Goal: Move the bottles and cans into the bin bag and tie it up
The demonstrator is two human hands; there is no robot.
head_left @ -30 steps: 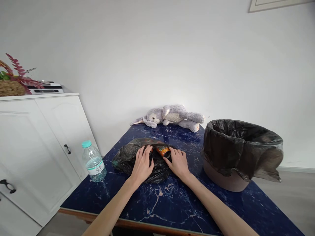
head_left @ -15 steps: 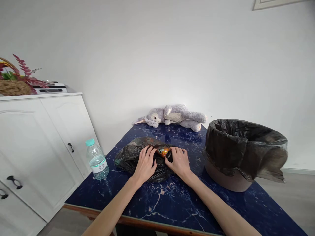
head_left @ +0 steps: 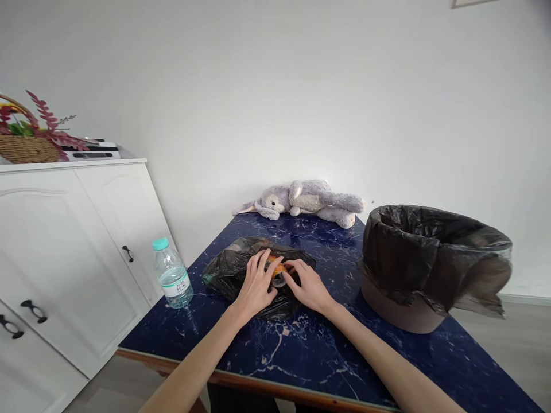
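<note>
Your left hand [head_left: 253, 289] and right hand [head_left: 310, 287] grip an orange can [head_left: 279, 268]; a black bag [head_left: 226, 272] lies beneath. A lined bin [head_left: 402, 307] stands nearby.

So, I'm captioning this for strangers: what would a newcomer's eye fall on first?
Probably the black-lined brown bin, at right on the table. Then the orange can between left grip and right grip, at the black bag. Last, the plush rabbit lying at the far end.
</note>
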